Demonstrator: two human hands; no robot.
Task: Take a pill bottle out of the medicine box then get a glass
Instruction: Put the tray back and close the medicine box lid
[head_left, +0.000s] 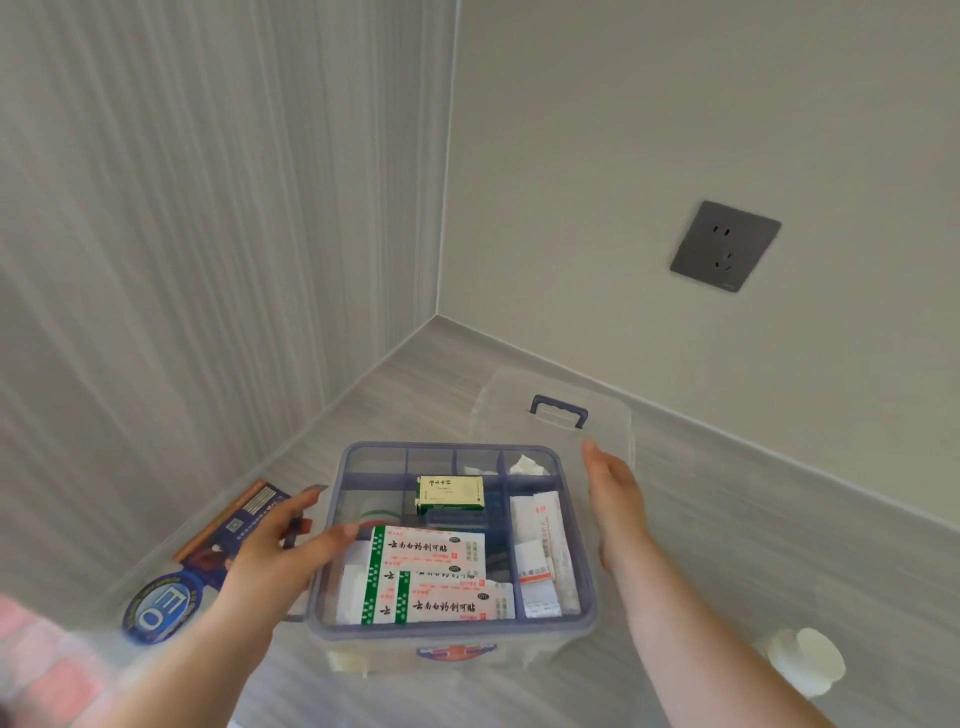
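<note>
On the grey tabletop (727, 545) sits the open medicine box (584, 621) — both hands flank it, holding nothing. The left hand (275, 551) hovers at its left rim, fingers (340, 532) loosely spread; the right hand (621, 499) stands edge-on, fingers together. Inside lie plaster packs (431, 556) printed "云南白药创可贴". A white pill bottle (805, 660) stands right of the box.

You see one medicine box (589, 613), one clear lid (613, 415), two plaster packets (431, 551), one green carton (451, 492), one white bottle (805, 660), one wall socket (725, 246).
</note>
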